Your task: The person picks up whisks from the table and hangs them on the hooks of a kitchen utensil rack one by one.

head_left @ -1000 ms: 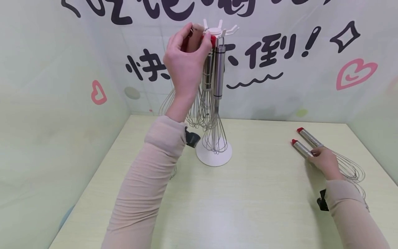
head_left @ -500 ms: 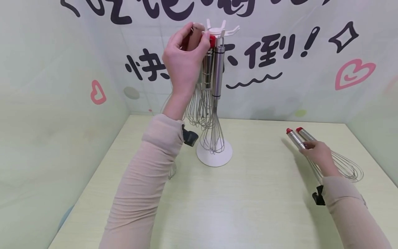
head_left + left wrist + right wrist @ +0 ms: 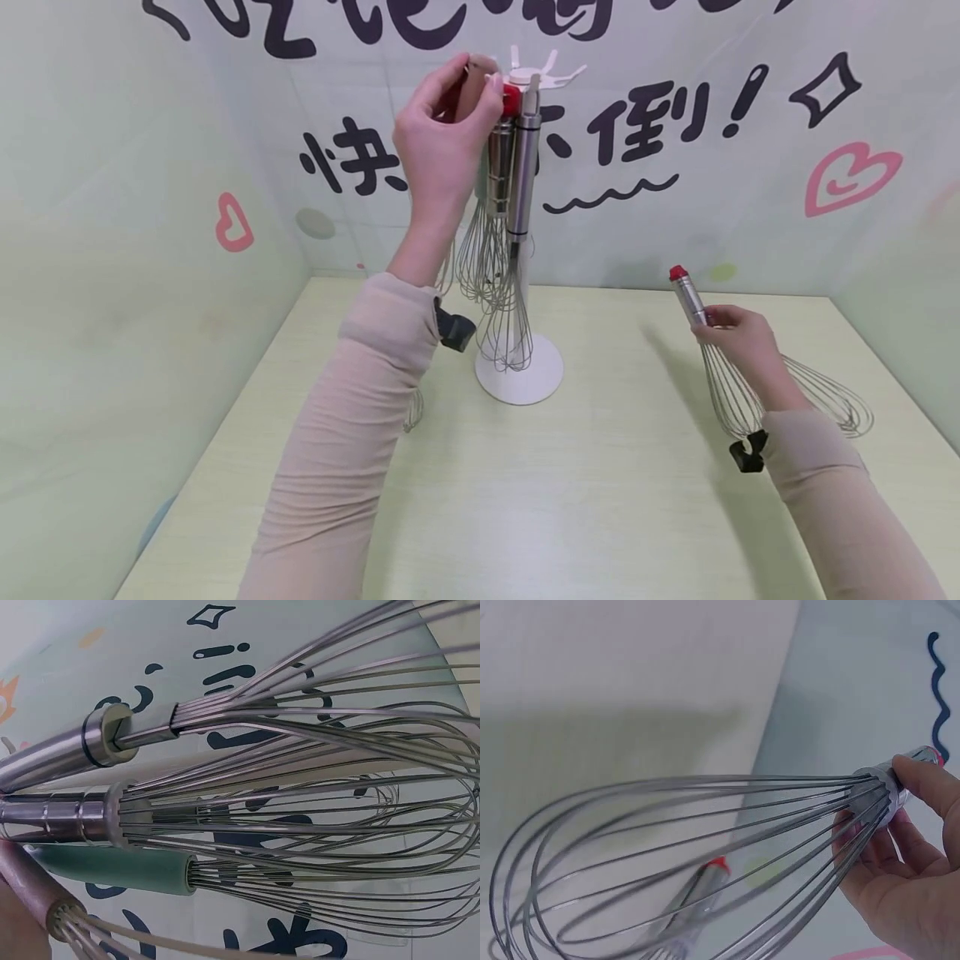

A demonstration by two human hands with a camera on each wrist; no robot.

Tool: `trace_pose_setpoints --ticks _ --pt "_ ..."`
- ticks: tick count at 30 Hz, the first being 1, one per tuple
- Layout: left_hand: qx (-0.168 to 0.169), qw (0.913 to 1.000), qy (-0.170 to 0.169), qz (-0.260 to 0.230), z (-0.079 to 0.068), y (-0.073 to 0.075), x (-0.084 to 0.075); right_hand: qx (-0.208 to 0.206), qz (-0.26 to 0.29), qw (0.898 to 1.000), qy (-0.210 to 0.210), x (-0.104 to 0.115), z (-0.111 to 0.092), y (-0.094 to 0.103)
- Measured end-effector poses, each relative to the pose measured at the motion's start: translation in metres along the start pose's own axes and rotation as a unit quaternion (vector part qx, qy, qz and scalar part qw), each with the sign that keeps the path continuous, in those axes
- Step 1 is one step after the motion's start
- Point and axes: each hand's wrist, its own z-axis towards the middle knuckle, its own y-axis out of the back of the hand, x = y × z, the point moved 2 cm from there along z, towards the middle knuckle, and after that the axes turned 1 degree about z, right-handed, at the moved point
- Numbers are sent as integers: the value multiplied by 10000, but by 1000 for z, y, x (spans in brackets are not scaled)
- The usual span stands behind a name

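My left hand (image 3: 446,150) grips the brown handle (image 3: 472,90) of a whisk with pale wires, up at the hooks of a white rack (image 3: 543,375). Close to its fingers hang a red-topped steel whisk (image 3: 500,167) and a plain steel whisk (image 3: 527,179). The left wrist view also shows a green-handled whisk (image 3: 120,868) behind them. At the right, my right hand (image 3: 742,337) holds another red-tipped steel whisk (image 3: 686,296) by its handle, thumb on one side and fingers on the other. Its tip points up and away, wires back toward the wrist.
Another red-tipped whisk (image 3: 697,900) lies on the table (image 3: 615,467) beyond the right hand, partly hidden by it. Thin wire loops (image 3: 415,412) show beside the left sleeve. A printed cloth (image 3: 630,242) hangs behind the table, with side walls left and right.
My right hand has lifted the red-tipped whisk and moved it leftward and away from me. The left hand stays at the rack, whose top has shifted slightly right.
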Motion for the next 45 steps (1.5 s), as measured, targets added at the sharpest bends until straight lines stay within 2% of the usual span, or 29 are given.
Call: trace_pose_setpoints --ticks 7,17,29,45 --pt "106 9999 -113 52 0 1 0 -117 65 9995 289 26 -1 -1" --pt "156 9995 -242 131 -2 1 -2 -40 789 9954 549 55 -6 -1" --pt "118 9997 -162 130 -2 -1 -2 11 1099 9927 498 85 -14 0" --pt "58 9995 -309 78 -3 -1 -2 -484 1591 9817 924 128 -28 0"
